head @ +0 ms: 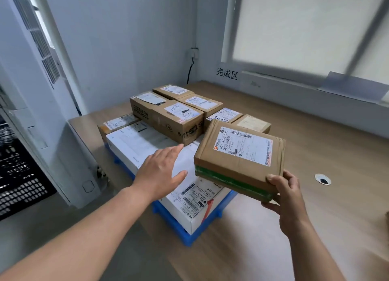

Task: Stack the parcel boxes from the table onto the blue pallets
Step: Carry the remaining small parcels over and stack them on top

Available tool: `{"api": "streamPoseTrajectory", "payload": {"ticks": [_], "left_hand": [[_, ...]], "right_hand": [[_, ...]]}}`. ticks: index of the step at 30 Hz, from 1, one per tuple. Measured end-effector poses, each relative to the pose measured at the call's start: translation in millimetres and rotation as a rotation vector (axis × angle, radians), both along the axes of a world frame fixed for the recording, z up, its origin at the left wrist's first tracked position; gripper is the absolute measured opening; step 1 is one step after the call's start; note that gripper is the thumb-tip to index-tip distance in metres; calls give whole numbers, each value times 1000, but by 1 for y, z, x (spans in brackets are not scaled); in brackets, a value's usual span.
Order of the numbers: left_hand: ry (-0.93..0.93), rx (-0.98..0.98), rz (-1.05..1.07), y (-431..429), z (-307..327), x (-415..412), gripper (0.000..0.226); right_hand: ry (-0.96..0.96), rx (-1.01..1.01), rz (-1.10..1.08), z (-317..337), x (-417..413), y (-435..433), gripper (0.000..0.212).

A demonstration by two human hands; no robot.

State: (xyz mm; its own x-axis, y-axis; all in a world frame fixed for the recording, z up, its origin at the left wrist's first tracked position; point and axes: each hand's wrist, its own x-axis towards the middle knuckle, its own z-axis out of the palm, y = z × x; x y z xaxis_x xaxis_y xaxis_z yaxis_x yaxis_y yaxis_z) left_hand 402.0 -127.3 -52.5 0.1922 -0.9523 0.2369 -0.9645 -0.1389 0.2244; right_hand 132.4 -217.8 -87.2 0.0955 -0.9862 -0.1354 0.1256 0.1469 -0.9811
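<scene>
Fingers (273, 208) of the right hand (288, 198) grip the near right corner of a brown parcel (242, 154), held tilted over the blue pallet (189, 238). Left hand (162, 171) is flat, fingers straight, above the white box (134, 146) on that pallet. Beyond it lie a long brown carton (168, 120) and smaller labelled parcels (200, 102).

- The left arm (84, 234) is bare; it comes in from 7 o'clock and stretches toward 1 o'clock.
- The left hand (162, 171) is flat and palm down, fingers straight and close together, thumb spread toward 3 o'clock. It holds nothing.
- The right arm (315, 249) enters from 5 o'clock and points toward 11 o'clock.
- The right hand (286, 194) grips the near corner of a parcel box (242, 152), thumb on top and fingers curled beneath.
</scene>
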Motion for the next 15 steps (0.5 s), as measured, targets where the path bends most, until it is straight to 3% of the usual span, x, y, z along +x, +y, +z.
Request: {"api": "streamPoseTrajectory", "payload": {"ticks": [15], "left_hand": [[95, 10, -159, -81, -11, 55, 80]], "right_hand": [[52, 35, -87, 6, 68, -16, 71]]}}
